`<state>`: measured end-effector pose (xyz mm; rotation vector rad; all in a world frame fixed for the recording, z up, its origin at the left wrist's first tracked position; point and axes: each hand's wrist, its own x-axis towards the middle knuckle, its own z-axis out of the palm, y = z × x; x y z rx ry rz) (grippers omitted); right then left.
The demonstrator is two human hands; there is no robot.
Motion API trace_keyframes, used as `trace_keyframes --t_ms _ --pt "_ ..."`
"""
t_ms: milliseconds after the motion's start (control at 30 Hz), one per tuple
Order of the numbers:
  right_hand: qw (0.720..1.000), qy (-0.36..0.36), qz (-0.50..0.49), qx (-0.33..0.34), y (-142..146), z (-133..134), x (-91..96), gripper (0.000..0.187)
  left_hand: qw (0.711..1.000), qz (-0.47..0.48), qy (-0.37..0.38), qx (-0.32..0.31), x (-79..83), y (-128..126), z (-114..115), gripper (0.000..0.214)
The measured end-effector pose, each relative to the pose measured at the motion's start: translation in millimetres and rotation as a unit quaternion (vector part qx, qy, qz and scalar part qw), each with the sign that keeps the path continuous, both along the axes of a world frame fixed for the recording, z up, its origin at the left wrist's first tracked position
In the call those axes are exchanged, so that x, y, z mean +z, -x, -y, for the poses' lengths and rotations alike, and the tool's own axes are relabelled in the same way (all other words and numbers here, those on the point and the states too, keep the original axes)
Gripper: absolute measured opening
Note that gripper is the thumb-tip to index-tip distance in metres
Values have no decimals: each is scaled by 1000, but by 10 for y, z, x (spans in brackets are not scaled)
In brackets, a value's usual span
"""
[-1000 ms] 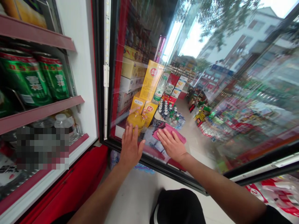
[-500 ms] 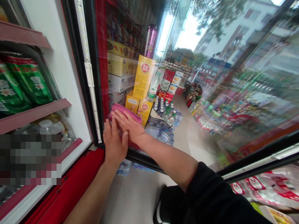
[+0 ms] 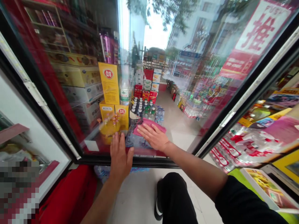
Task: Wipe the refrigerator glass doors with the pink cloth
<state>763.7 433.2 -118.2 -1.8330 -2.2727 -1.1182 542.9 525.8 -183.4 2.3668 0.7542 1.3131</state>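
A glass door [image 3: 161, 102] in a black frame fills the middle of my view. My right hand [image 3: 153, 135] presses a folded pink cloth [image 3: 158, 124] flat against the lower part of the pane, fingers stretched over it. To the left, my left hand [image 3: 120, 152] rests palm-forward low on the glass near the bottom rail, holding nothing, with its thumb apart from the fingers. Past the pane, yellow boxes [image 3: 108, 84] and a clear plastic bottle [image 3: 125, 93] show behind my hands.
A fridge or shelf unit with pink shelf edges [image 3: 16, 133] stands at the left, above a red base [image 3: 67, 193]. Shrink-wrapped bottles [image 3: 224, 152] and a picture box [image 3: 263, 186] lie at the right. A red-and-white sign [image 3: 259, 34] sticks to the upper glass. Pale tiles [image 3: 135, 196] cover the floor.
My right hand has slid the pink cloth rightward across the glass, away from the left corner. The hands, formerly side by side, are now apart. The view has turned, bringing the sign in.
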Motion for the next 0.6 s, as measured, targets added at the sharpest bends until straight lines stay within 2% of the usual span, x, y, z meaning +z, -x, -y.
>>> trace_keyframes --t_ms 100,167,233,300,367,433,500,600 --pt "997 -57 7 -42 -300 415 -67 73 1000 5 24 -9 9 -180 259 77" --pt "988 -138 -4 -76 -471 643 -145 70 999 13 38 -10 59 -257 378 76" --pt "962 -241 -33 -121 -578 781 -243 69 999 23 46 -8 136 -285 446 76" --pt "927 -331 -72 -161 -584 779 -339 69 998 29 47 -5 217 -271 468 75" --pt "892 -395 -114 -187 -482 626 -409 71 999 27 40 -2 288 -233 458 76" --pt "868 -431 -155 -194 -300 356 -438 73 999 23 31 1 344 -193 426 76" --pt "875 -417 -171 -176 -79 34 -432 70 1000 17 20 3 386 -157 380 77" --pt "915 -361 -136 -122 262 -416 -380 61 1000 5 8 8 426 -107 291 78"
